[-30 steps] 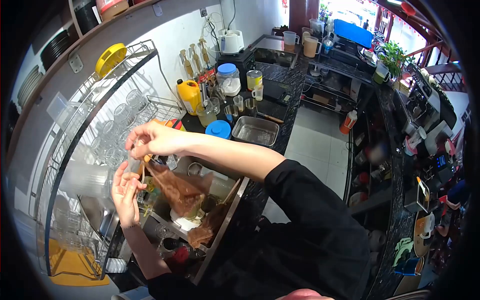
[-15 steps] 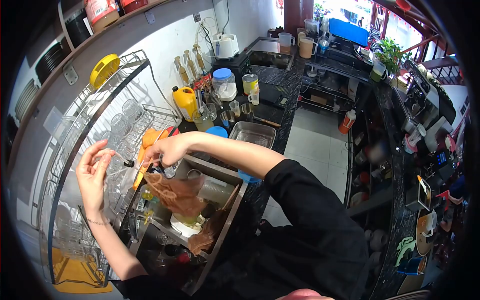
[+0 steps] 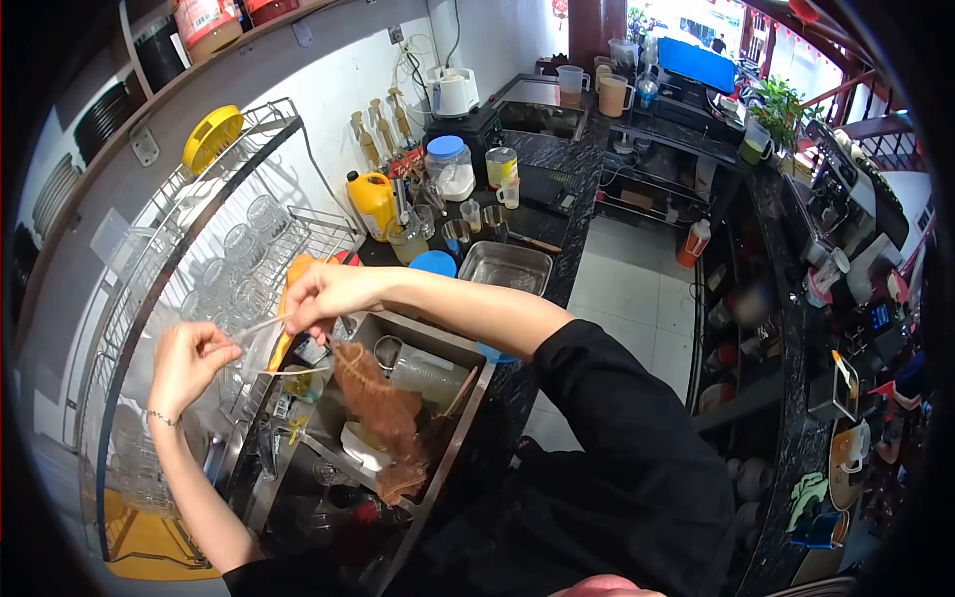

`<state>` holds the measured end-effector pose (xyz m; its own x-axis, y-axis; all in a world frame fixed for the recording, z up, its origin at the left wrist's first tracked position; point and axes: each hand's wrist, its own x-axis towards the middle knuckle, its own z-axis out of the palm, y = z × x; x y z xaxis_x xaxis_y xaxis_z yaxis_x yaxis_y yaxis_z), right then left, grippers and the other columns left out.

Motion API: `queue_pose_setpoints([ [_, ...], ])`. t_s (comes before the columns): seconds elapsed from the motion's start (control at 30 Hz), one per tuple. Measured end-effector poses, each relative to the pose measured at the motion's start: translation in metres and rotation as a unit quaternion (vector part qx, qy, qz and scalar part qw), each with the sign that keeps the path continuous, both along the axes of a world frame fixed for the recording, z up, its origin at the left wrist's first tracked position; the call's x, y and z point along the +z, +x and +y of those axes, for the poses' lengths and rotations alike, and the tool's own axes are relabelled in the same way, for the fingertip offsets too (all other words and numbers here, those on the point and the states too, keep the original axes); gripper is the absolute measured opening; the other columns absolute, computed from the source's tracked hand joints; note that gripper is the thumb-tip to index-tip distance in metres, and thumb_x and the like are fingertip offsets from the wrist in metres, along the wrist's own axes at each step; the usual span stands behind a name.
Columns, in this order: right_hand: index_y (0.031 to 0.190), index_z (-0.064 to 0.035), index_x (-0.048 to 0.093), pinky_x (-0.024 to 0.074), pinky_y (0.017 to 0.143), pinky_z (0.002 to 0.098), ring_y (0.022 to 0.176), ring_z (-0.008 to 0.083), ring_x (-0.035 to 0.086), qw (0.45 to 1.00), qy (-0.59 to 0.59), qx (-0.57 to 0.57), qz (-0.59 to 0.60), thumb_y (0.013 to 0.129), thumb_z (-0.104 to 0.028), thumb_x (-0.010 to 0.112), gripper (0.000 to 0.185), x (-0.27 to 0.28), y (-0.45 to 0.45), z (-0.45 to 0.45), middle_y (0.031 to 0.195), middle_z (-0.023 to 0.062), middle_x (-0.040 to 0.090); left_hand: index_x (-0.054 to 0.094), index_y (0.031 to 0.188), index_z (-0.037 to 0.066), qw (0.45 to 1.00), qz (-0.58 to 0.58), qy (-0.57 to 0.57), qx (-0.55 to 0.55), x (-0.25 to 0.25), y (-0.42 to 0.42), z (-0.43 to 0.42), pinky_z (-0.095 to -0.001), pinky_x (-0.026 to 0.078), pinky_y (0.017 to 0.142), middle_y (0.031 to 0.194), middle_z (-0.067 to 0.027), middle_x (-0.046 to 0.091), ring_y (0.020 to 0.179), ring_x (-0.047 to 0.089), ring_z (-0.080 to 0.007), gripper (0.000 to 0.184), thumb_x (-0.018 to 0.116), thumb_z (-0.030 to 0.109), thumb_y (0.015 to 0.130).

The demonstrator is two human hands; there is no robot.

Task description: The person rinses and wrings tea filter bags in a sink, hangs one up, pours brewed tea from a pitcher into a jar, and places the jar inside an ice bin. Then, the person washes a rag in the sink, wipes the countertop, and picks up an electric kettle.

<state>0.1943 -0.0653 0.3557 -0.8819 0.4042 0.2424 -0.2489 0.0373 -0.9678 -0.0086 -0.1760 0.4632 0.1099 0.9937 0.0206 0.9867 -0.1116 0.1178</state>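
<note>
My left hand (image 3: 186, 368) is closed in a pinch on one end of a pale cord (image 3: 263, 326) at the left, beside the dish rack. My right hand (image 3: 323, 298) grips the same cord further right, and a wet-looking brown cloth drawstring bag (image 3: 380, 403) hangs below it. The cord is stretched between both hands, with a second strand drooping below. The bag's lower end dangles over the sink (image 3: 460, 423). Inside the sink, a white dish (image 3: 364, 448) and a ribbed clear container (image 3: 430, 380) lie partly hidden by the bag.
A wire dish rack (image 3: 288, 124) with glasses stands on the left, an orange glove-like item (image 3: 298, 267) near it. Behind the sink are a metal tray (image 3: 505, 269), a yellow jug (image 3: 371, 204) and a blue-lidded jar (image 3: 450, 169). A coffee machine (image 3: 856, 199) stands right.
My left hand has lowered and turned from spread fingers to a pinch on the cord. The brown bag has shifted slightly right and hangs straighter; the black toggle on the cord no longer shows.
</note>
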Motion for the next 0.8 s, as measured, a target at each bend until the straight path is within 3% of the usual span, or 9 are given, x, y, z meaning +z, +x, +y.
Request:
queue_pose_setpoints([
  [0.03, 0.079, -0.0017, 0.062, 0.0401, 0.044, 0.0188, 0.047, 0.0090, 0.048, 1.000, 0.001, -0.001, 0.000, 0.079, -0.007, 0.060, 0.005, -0.002, 0.002, 0.001, 0.058, 0.0030, 0.056, 0.062, 0.081, 0.000, 1.000, 0.000, 0.001, -0.001, -0.002, -0.009, -0.001, -0.0173, 0.028, 0.046, 0.057, 0.0004, 0.055, 0.050, 0.038, -0.0055, 0.008, 0.061, 0.004, 0.074],
  [0.17, 0.086, -0.0019, 0.061, 0.0373, 0.042, 0.0176, 0.046, 0.0076, 0.046, 0.997, -0.050, 0.033, 0.038, 0.081, -0.007, 0.060, 0.007, -0.009, 0.007, 0.004, 0.060, 0.0025, 0.054, 0.062, 0.079, 0.000, 0.937, -0.334, 0.074, -0.072, -0.014, -0.042, -0.007, -0.0165, 0.026, 0.044, 0.057, 0.0009, 0.054, 0.048, 0.034, -0.0050, 0.010, 0.059, 0.009, 0.080],
  [0.33, 0.094, -0.0014, 0.058, 0.0363, 0.044, 0.0169, 0.046, 0.0066, 0.045, 0.997, -0.017, 0.023, 0.069, 0.082, -0.008, 0.059, 0.014, -0.041, -0.014, -0.013, 0.060, 0.0007, 0.052, 0.062, 0.083, 0.001, 0.858, -0.493, 0.138, -0.024, -0.006, -0.045, -0.006, -0.0144, 0.024, 0.044, 0.061, 0.0006, 0.056, 0.047, 0.031, -0.0034, 0.016, 0.055, 0.014, 0.086],
  [0.37, 0.094, -0.0014, 0.058, 0.0363, 0.044, 0.0169, 0.046, 0.0066, 0.045, 0.997, -0.016, 0.023, 0.069, 0.082, -0.008, 0.059, 0.014, -0.049, -0.016, -0.015, 0.060, 0.0007, 0.052, 0.062, 0.083, 0.001, 0.858, -0.493, 0.138, -0.025, -0.003, -0.046, -0.006, -0.0144, 0.024, 0.044, 0.061, 0.0006, 0.056, 0.047, 0.031, -0.0034, 0.016, 0.055, 0.014, 0.086],
  [0.5, 0.099, -0.0020, 0.056, 0.0363, 0.047, 0.0172, 0.048, 0.0066, 0.045, 0.997, 0.017, -0.015, 0.070, 0.083, -0.007, 0.058, 0.017, -0.082, -0.017, -0.014, 0.060, -0.0009, 0.050, 0.060, 0.087, 0.003, 0.745, -0.576, 0.335, 0.012, 0.011, -0.049, -0.008, -0.0129, 0.025, 0.043, 0.063, 0.0033, 0.051, 0.046, 0.030, 0.0003, 0.019, 0.052, 0.020, 0.089],
  [0.67, 0.101, -0.0027, 0.055, 0.0372, 0.050, 0.0188, 0.049, 0.0069, 0.046, 0.993, 0.118, -0.003, -0.003, 0.083, -0.009, 0.058, 0.019, -0.094, -0.013, -0.011, 0.060, -0.0014, 0.050, 0.059, 0.087, 0.003, 0.722, -0.591, 0.360, 0.020, 0.008, -0.030, -0.007, -0.0123, 0.026, 0.043, 0.071, 0.0025, 0.054, 0.048, 0.031, 0.0017, 0.019, 0.050, 0.020, 0.090],
  [0.73, 0.102, -0.0034, 0.056, 0.0379, 0.052, 0.0203, 0.049, 0.0072, 0.046, 0.980, 0.196, -0.024, 0.015, 0.083, -0.009, 0.059, 0.020, -0.079, -0.015, -0.014, 0.060, -0.0013, 0.050, 0.059, 0.087, 0.003, 0.744, -0.588, 0.316, 0.009, 0.008, -0.025, -0.004, -0.0123, 0.025, 0.042, 0.070, 0.0025, 0.054, 0.047, 0.031, 0.0017, 0.019, 0.051, 0.020, 0.090],
  [0.77, 0.102, -0.0034, 0.056, 0.0379, 0.052, 0.0203, 0.049, 0.0072, 0.046, 0.980, 0.197, -0.025, 0.015, 0.083, -0.009, 0.059, 0.020, -0.072, -0.019, -0.018, 0.060, -0.0013, 0.050, 0.060, 0.086, 0.004, 0.763, -0.586, 0.272, -0.003, 0.008, -0.022, -0.002, -0.0122, 0.025, 0.042, 0.069, 0.0026, 0.054, 0.046, 0.030, 0.0017, 0.019, 0.052, 0.020, 0.089],
  [0.8, 0.101, -0.0033, 0.056, 0.0369, 0.050, 0.0203, 0.048, 0.0070, 0.045, 0.989, 0.107, -0.021, 0.105, 0.083, -0.010, 0.058, 0.019, -0.051, -0.021, -0.032, 0.059, -0.0013, 0.049, 0.060, 0.085, 0.004, 0.780, -0.582, 0.228, -0.015, 0.008, -0.020, 0.000, -0.0121, 0.024, 0.042, 0.067, 0.0027, 0.054, 0.045, 0.029, 0.0018, 0.018, 0.052, 0.020, 0.089],
])
